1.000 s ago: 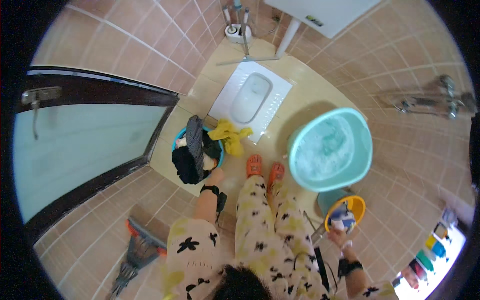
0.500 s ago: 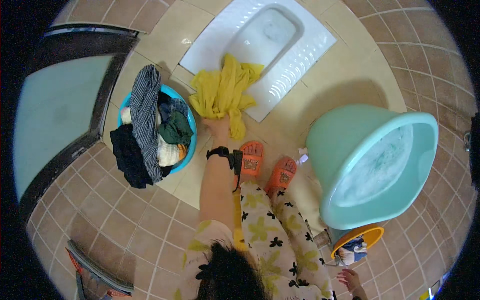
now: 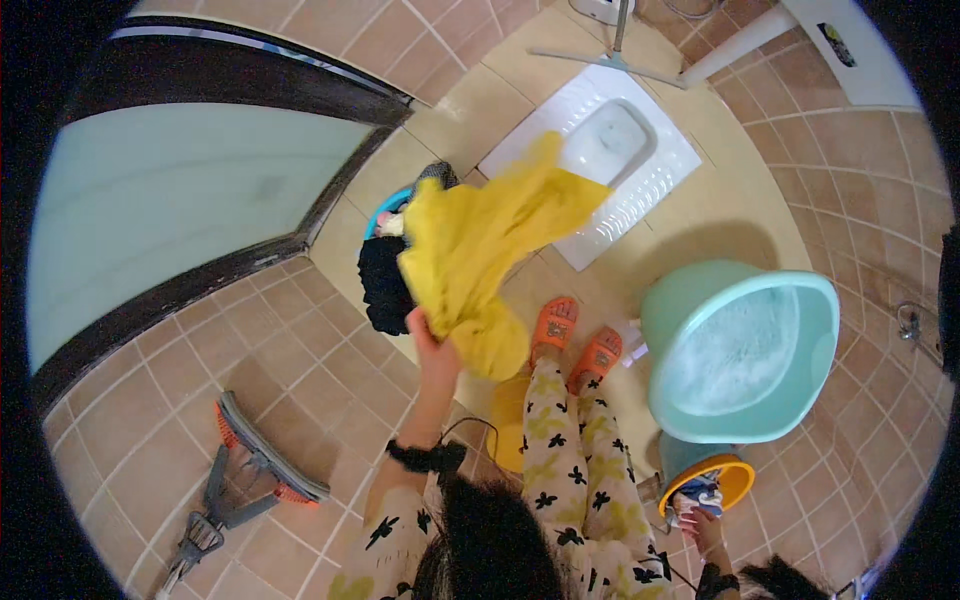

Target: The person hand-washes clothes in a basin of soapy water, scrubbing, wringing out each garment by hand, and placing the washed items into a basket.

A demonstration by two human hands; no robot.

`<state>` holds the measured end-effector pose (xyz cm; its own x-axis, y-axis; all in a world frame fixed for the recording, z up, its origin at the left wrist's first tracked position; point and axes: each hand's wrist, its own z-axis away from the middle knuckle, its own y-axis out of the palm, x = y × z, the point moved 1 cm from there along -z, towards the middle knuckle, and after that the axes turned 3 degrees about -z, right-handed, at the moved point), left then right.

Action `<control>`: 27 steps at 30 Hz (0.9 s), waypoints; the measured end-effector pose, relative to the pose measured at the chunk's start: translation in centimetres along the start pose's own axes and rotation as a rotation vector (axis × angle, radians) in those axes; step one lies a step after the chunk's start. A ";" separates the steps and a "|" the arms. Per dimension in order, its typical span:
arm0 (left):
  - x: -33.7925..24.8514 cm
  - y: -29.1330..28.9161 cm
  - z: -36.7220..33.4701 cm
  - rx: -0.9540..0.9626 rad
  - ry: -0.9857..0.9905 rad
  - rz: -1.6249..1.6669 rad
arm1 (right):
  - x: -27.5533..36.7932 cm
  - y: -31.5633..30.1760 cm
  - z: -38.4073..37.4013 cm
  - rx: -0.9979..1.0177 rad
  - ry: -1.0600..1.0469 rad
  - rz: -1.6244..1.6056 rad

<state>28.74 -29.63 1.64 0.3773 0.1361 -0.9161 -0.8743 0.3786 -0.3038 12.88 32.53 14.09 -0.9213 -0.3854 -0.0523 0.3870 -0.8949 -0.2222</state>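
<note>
Yellow cloth (image 3: 490, 230) has risen to centre frame, gripped in my left hand (image 3: 433, 355); low swinging could soil it on the toilet (image 3: 612, 135) (right hand (image 3: 705, 527): grip unclear).

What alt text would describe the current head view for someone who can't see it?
A left hand grips a yellow cloth partly hiding a blue basket of clothes. The right hand is at an orange-rimmed bucket of clothes beside a green tub of sudsy water; a squat toilet lies ahead.
</note>
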 end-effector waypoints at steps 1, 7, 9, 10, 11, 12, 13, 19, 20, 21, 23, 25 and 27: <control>0.6 0.2 1.0 -0.035 -0.012 0.110 | 0.9 -0.6 1.4 -0.094 -0.017 0.040; 3.4 -8.6 -0.2 -0.128 -0.063 -0.216 | 0.1 -1.0 0.3 -0.034 -0.075 -0.097; 7.2 -8.5 -0.6 -0.091 -0.617 -0.528 | 0.0 -0.4 0.5 -0.048 -0.059 -0.043; 7.9 -7.9 -0.7 0.074 -0.766 -0.578 | -0.2 -0.1 0.6 -0.055 -0.060 -0.057; 8.4 -7.2 -0.7 0.243 -0.910 -0.627 | -0.6 0.2 0.8 -0.039 -0.063 -0.049; 8.9 -6.9 -0.1 0.349 -0.957 -0.618 | -0.7 0.7 1.2 -0.014 -0.062 -0.034; 9.5 -4.7 0.7 0.485 -0.999 -0.600 | -0.2 1.5 2.9 -0.048 -0.063 -0.037; 6.9 3.8 5.3 0.840 -0.472 -0.740 | -3.2 1.8 4.9 -0.012 -0.101 -0.143; 4.6 6.6 6.8 0.865 -0.574 -0.590 | -5.5 0.3 3.7 0.057 -0.195 -0.204; 2.6 8.5 8.3 0.878 -0.688 -0.464 | -6.1 0.4 4.6 -0.012 -0.208 -0.235; 0.1 9.8 8.2 0.943 -0.615 -0.558 | -6.7 1.1 5.1 0.061 -0.182 -0.376; -2.4 10.9 8.3 0.993 -0.679 -0.463 | -7.7 1.7 6.4 0.025 -0.171 -0.383; -2.9 11.0 8.7 0.923 -0.609 -0.532 | -10.2 1.8 5.6 -0.005 -0.178 -0.363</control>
<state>20.70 -17.92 3.27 0.9183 0.0787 -0.3879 -0.1172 0.9902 -0.0766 23.19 33.55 19.66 -0.9767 -0.0783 0.1996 0.0376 -0.9791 -0.2001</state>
